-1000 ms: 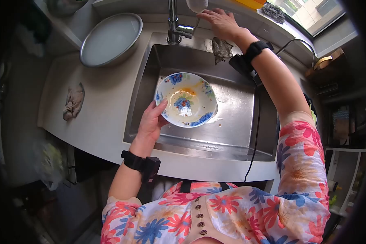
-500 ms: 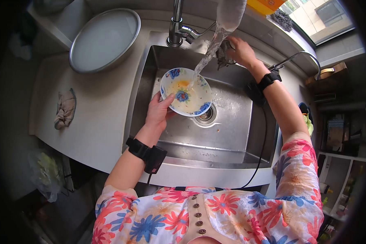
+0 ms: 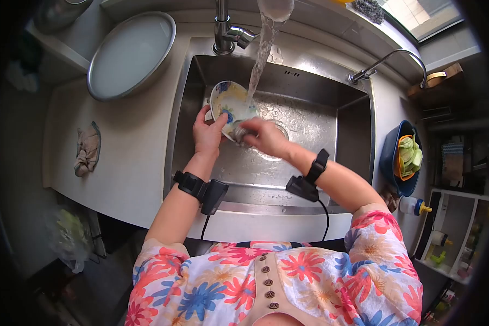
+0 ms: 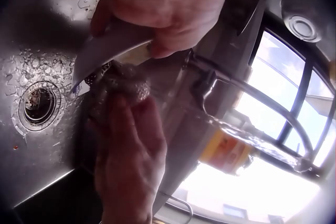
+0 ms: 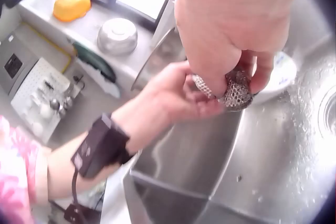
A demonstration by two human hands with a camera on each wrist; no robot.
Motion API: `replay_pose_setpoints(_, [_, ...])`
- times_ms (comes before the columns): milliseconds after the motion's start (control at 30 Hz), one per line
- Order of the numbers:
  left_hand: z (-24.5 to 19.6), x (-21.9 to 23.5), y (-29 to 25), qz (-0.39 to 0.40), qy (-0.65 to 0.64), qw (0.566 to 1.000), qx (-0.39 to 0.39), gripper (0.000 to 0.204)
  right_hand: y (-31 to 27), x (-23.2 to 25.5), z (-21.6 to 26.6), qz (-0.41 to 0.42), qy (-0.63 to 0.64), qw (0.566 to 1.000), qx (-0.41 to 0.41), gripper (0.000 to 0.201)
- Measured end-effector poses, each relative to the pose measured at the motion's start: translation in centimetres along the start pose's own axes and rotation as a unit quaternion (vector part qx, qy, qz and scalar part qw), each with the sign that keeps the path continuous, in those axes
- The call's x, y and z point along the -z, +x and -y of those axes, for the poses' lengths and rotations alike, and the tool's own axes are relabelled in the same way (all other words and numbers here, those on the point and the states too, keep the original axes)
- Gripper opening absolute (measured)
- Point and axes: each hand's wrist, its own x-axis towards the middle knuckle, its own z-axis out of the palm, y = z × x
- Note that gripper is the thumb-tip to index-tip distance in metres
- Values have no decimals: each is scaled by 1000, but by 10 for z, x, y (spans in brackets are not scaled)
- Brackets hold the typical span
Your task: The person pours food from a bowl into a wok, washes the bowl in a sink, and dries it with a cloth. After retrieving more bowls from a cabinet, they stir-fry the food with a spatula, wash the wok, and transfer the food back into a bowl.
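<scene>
A pale worktop (image 3: 119, 163) is surrounding a steel sink (image 3: 266, 187). A metal basin (image 3: 130, 57) is standing at ten o'clock. Within the sink, toward ten, a floral bowl (image 3: 228, 98) is catching water (image 3: 262, 51). The left hand's (image 3: 207, 135) fingers are gripping its eight o'clock rim; the right hand's (image 3: 269, 138) are holding a mesh scrubber (image 5: 237, 94) at five.
</scene>
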Motion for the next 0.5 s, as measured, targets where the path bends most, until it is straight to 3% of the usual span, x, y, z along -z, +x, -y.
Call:
replay_pose_setpoints(67, [1,6,6,6,-16,1000,22,55,-14,-14,7,21,-29,998,44,37])
replay_pose_setpoints(133, [-4,13,6,26,-36,997,64,50,-23,-16,-12,43,-322,940,100,38])
replay_pose_setpoints(167, [-8,13,4,29,-35,997,65,50,-25,-11,-23,12,-404,907,119,33])
replay_pose_setpoints(233, [-17,11,1,62,24,991,116,46,-20,-5,-24,43,-415,903,104,25])
replay_pose_setpoints(367, [-2,13,17,88,-3,983,159,41,-4,-21,-9,78,-389,910,118,14])
replay_pose_setpoints(433, [19,7,22,91,-23,985,145,36,11,-33,9,-16,-240,969,57,12])
replay_pose_setpoints(500, [25,0,14,64,-39,989,124,33,20,-38,19,-64,-198,977,39,12])
